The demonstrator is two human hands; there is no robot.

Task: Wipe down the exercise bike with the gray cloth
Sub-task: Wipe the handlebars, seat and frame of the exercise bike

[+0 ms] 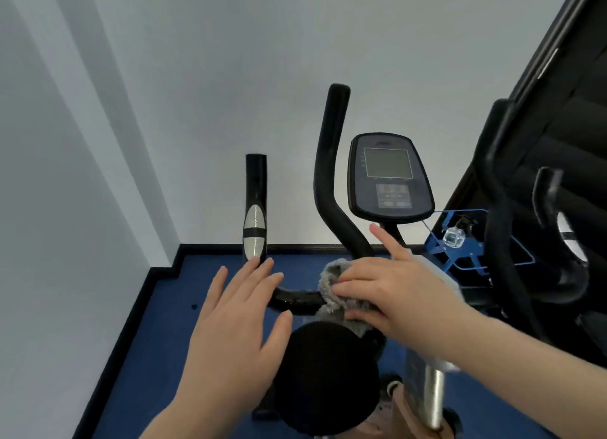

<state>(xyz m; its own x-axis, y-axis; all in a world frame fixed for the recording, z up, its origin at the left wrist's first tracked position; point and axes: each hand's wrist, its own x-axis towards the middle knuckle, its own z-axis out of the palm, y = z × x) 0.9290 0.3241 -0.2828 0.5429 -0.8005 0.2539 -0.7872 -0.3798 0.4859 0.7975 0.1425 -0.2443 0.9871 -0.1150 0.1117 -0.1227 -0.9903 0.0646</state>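
One blue rack (460, 246) right of the console (391, 175) holds one clear bottle (454, 236). My right hand (391, 290) presses one gray cloth (331, 284) flat; left hand (236, 323) fingers spread.

Two hands (236, 320), one gray cloth (331, 281), one exercise bike (391, 175)

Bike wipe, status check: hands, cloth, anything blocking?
Right hand pressing cloth on handlebar. Left hand open, empty. Nothing blocking.
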